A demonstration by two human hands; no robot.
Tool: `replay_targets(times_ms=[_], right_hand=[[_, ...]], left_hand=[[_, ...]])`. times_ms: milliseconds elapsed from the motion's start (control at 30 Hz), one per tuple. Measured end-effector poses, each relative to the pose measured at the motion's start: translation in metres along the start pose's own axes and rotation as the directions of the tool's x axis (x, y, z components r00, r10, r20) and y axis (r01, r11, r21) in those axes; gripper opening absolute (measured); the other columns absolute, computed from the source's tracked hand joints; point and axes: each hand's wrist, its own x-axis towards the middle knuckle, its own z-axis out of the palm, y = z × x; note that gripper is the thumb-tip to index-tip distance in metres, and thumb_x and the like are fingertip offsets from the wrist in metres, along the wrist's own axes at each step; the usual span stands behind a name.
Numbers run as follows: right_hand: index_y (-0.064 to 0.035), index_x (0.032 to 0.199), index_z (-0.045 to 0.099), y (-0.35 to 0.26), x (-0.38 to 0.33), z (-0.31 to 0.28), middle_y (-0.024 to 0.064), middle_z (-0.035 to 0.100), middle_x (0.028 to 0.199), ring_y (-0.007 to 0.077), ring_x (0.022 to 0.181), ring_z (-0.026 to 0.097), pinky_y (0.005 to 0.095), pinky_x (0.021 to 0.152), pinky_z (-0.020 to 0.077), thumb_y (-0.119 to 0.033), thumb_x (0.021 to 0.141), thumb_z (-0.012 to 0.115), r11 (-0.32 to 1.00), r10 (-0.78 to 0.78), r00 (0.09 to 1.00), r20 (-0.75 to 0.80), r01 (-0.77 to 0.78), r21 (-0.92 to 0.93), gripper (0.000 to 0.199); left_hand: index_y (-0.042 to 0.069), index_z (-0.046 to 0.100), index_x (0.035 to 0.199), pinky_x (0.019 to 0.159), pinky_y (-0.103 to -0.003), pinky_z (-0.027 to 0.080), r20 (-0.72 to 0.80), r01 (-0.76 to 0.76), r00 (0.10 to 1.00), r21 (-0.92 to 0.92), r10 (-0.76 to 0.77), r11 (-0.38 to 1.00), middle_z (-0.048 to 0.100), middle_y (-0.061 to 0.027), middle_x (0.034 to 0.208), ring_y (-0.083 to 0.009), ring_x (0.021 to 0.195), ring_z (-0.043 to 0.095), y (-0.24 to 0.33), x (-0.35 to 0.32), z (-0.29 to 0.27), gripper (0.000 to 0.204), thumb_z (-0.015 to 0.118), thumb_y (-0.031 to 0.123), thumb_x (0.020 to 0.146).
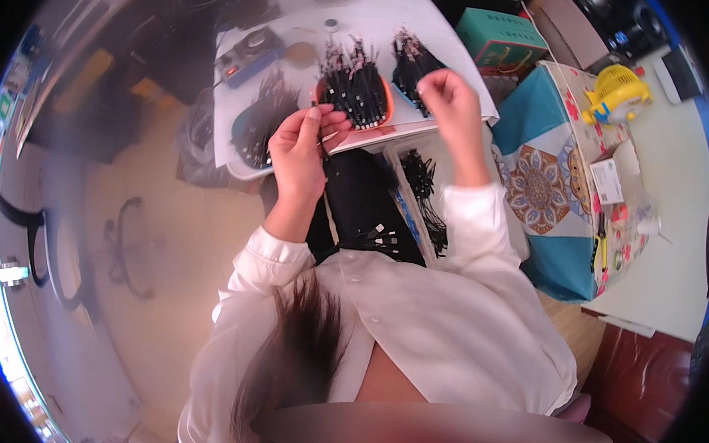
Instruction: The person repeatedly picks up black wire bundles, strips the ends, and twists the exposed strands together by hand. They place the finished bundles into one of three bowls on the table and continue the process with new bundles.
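1. Fingers of left hand (298, 153) pinch thin black cable (321, 135) near rounded orange tray (390, 101).
2. Right hand (459, 115): fingertips bunched, can't tell if gripping.
3. Tray's cables (352, 91): slim, black, pale-tipped.

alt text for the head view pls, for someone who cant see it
Left hand pinching a thin black cable at a white-covered table, right hand raised beside a black cable bundle in a blue tray. Another bundle of black cables sits in an orange tub between the hands.
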Motion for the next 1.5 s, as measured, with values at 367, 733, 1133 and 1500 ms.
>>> replay_targets(times_ms=[367, 733, 1133, 1500], right_hand=[[0.0012, 0.087, 0.057, -0.051, -0.121, 0.116, -0.0006, 0.058, 0.072, 0.0030, 0.061, 0.053, 0.0194, 0.055, 0.0425, -0.003, 0.085, 0.067, 0.971, 0.184, 0.953, 0.241, -0.215, 0.109, 0.011], [-0.0025, 0.092, 0.064, 0.002, -0.187, 0.139, 0.0087, 0.061, 0.078, 0.0176, 0.066, 0.059, 0.0295, 0.061, 0.0479, -0.015, 0.082, 0.071, 0.948, 0.159, 0.566, 0.809, 0.142, -0.286, 0.018], [-0.0043, 0.092, 0.059, 0.005, -0.200, 0.157, 0.0099, 0.060, 0.085, 0.0290, 0.081, 0.059, 0.0387, 0.072, 0.0490, -0.023, 0.080, 0.070, 0.784, -0.055, 0.527, 0.848, 0.549, -0.290, 0.025], [-0.0023, 0.091, 0.054, -0.019, -0.187, 0.121, 0.0143, 0.059, 0.087, 0.0361, 0.077, 0.061, 0.0423, 0.067, 0.0511, -0.028, 0.086, 0.064, 0.633, 0.236, 0.348, 0.907, 0.653, -0.416, 0.028]], left_hand=[[-0.008, 0.060, 0.104, 0.079, -0.029, 0.053, 0.032, -0.158, 0.987, -0.002, 0.158, 0.987, 0.067, -0.0121, 0.091, -0.0191, 0.085, 0.067, 0.036, -0.061, -0.004, 0.023, 0.051, 0.012, 0.098], [-0.004, 0.061, 0.098, 0.050, -0.021, 0.035, -0.305, -0.439, 0.811, 0.248, 0.500, 0.864, 0.059, -0.0047, 0.080, -0.0079, 0.061, 0.047, 0.110, -0.161, -0.157, 0.016, 0.054, 0.009, 0.097], [-0.002, 0.059, 0.104, 0.056, -0.022, 0.034, -0.514, -0.279, 0.812, 0.073, 0.276, 0.958, 0.059, -0.0039, 0.085, -0.0072, 0.068, 0.048, 0.096, -0.232, -0.226, 0.018, 0.053, 0.014, 0.098], [-0.001, 0.060, 0.104, 0.055, -0.022, 0.034, -0.474, -0.298, 0.837, 0.025, 0.274, 0.954, 0.059, -0.0029, 0.084, -0.0072, 0.063, 0.044, 0.097, -0.240, -0.235, 0.018, 0.053, 0.015, 0.098]])
